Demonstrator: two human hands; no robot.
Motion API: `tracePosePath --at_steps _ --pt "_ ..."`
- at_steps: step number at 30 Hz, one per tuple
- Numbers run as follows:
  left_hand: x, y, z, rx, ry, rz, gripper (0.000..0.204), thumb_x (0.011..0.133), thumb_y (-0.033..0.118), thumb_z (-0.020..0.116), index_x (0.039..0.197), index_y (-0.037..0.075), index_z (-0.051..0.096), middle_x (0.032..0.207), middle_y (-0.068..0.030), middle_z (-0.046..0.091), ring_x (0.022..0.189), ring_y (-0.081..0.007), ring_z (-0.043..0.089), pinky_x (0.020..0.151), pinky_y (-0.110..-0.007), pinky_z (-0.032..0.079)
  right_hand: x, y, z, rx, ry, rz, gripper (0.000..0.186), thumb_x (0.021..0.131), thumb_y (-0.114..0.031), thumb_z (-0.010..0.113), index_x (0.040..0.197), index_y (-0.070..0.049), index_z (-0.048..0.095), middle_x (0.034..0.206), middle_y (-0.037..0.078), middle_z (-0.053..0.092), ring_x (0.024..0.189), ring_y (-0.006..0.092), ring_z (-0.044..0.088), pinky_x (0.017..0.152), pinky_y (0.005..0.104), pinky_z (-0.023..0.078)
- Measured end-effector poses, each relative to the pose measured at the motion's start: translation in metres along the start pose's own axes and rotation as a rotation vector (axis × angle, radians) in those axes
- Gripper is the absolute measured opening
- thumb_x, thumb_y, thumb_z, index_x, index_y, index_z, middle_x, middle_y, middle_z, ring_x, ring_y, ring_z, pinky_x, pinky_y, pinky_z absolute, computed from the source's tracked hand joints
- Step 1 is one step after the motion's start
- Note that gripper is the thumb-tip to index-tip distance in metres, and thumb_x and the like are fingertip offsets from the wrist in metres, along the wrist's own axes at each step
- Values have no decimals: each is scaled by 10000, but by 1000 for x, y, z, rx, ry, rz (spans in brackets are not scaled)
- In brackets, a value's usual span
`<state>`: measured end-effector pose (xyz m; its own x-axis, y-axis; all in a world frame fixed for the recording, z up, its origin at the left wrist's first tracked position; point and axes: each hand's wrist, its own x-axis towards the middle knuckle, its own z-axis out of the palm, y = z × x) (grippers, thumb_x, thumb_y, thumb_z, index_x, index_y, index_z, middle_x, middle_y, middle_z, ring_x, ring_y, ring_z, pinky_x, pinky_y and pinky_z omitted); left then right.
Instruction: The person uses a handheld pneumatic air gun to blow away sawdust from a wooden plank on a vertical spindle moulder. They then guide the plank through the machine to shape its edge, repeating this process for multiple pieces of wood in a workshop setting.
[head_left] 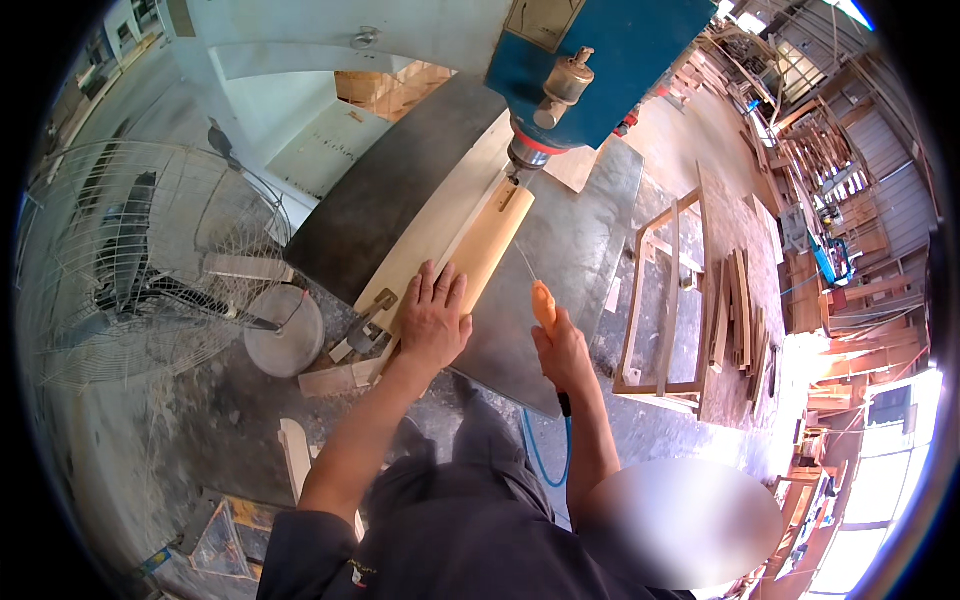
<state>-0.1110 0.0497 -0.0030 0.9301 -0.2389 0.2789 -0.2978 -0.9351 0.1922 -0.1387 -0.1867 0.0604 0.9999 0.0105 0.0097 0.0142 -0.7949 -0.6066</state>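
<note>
L hand [433, 325] lies palm-down on the near part of the board [492, 238], fingers straight & slightly apart. R hand [565, 352] has its fingers wrapped round an orange air gun [543, 300], thin nozzle angled up twd the board's R edge; can't tell if the tip touches. Blue hose [541, 462] hangs below. Board's on the metal table [592, 230], slotted far end just below the drill chuck [526, 155]. Big fan [128, 245] off to the L.
</note>
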Motion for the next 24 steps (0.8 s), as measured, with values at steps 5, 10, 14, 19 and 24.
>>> tracePosePath --at_steps 5,10,14,19,24 --pt "10 -1 6 -20 2 -9 718 915 391 697 1539 89 509 1637 -141 437 1552 -422 295 1279 -532 244 15 -3 8 556 -130 334 297 1013 -174 635 1233 9 556 889 145 719 766 256 735 679 414 612" --pt "28 2 8 -35 -17 -28 708 925 389 687 1542 89 510 1638 -139 436 1557 -420 287 1283 -532 234 17 -1 11 1119 -49 393 305 986 -124 624 1260 -8 554 1061 132 704 1057 272 710 872 464 625" --pt "46 8 14 -38 -20 -29 698 934 394 678 1541 91 513 1641 -137 433 1562 -415 277 1289 -526 219 31 10 25 1361 4 488 317 968 -143 615 1251 -11 560 1190 165 701 1231 305 653 981 510 580" --pt "62 8 20 -27 -19 -25 704 938 396 675 1546 85 503 1644 -139 429 1567 -413 267 1291 -526 212 55 9 44 1480 52 438 296 971 -211 593 1204 -30 565 1389 194 651 1354 345 587 1153 481 449" --pt "78 12 16 -57 -35 -19 707 938 380 671 1551 74 494 1643 -144 430 1568 -417 264 1291 -528 211 92 26 77 1714 91 418 289 944 -168 573 1188 -16 543 1565 234 488 1481 370 459 1222 469 367"
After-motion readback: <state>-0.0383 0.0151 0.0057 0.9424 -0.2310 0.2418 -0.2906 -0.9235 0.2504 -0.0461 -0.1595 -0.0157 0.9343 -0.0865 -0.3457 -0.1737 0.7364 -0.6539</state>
